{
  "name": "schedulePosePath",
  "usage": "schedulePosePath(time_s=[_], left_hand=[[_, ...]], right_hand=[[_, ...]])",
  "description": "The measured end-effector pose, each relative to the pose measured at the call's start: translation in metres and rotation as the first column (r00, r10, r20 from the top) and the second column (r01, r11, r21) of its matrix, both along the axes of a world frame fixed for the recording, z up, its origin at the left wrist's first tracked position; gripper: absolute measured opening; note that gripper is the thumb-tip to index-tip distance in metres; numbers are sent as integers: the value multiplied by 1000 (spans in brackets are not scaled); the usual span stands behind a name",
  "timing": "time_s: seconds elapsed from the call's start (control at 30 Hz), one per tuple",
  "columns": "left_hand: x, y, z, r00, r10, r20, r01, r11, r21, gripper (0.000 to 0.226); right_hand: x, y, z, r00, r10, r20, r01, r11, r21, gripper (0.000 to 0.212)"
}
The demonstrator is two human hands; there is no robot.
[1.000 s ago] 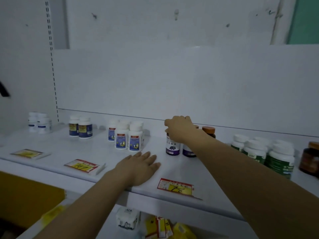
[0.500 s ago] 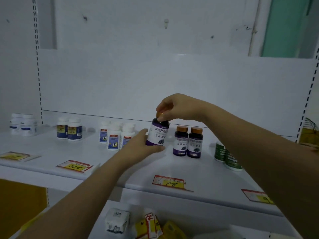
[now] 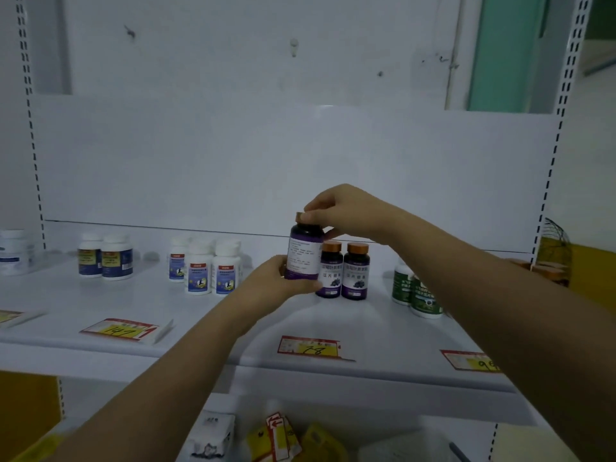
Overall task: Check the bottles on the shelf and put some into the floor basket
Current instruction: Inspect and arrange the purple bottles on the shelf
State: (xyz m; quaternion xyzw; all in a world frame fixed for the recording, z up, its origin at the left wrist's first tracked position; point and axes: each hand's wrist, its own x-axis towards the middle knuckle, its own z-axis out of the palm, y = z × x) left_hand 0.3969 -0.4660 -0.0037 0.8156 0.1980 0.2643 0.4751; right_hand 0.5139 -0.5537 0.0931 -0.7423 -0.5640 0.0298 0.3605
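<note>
Illumination: dim and diffuse, with a cool blue-violet cast across the white sheet-metal back panel (image 3: 300,155). A faint bright streak marks that panel's top edge at 12 o'clock.

Shadows: soft grey smudges lie beside the white plastic bottles with blue labels (image 3: 213,271) on the white metal shelf board (image 3: 100,298).

Sharpness: fine print on the dark purple plastic bottle with an orange cap (image 3: 305,253) is unreadable. Numerals on the yellow-and-red paper price tag (image 3: 310,347) are legible. The yellow and white packets (image 3: 276,435) at 6 o'clock are murky and soft.

Distortion: the slotted white steel uprights (image 3: 33,145) at 9 and 3 o'clock splay outward toward the top. The bare forearms (image 3: 166,378) at 7 and 4 o'clock loom oversized and slightly smeared.
</note>
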Motion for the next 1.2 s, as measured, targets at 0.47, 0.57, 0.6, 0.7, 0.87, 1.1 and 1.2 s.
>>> schedulePosePath(time_s=[0.47,0.57,0.6,0.7,0.87,1.1,1.2], left_hand=[[-1,-7,5,992,-113,52,116,991,-61,57],[4,-11,7,993,-50,108,55,997,-45,52],[7,-14,7,991,27,132,-25,1000,-17,50],[15,-20,5,959,199,202,-209,977,33,52],[19,-24,1,938,221,267,-245,968,56,51],[13,-18,17,998,30,49,-30,1000,2,56],[13,-17,13,991,64,118,-65,998,3,51]], right_hand=[[12,-9,-6,975,93,-200,-59,984,170,20],[10,-9,-7,950,150,-274,-96,975,202,19],[9,-8,-7,955,125,-269,-73,978,196,21],[10,-3,-8,977,-49,-208,82,985,154,35],[12,3,-3,920,-240,-311,292,947,134,32],[11,2,-3,956,48,-289,19,974,225,42],[8,-1,-5,957,113,-268,-74,986,152,52]])
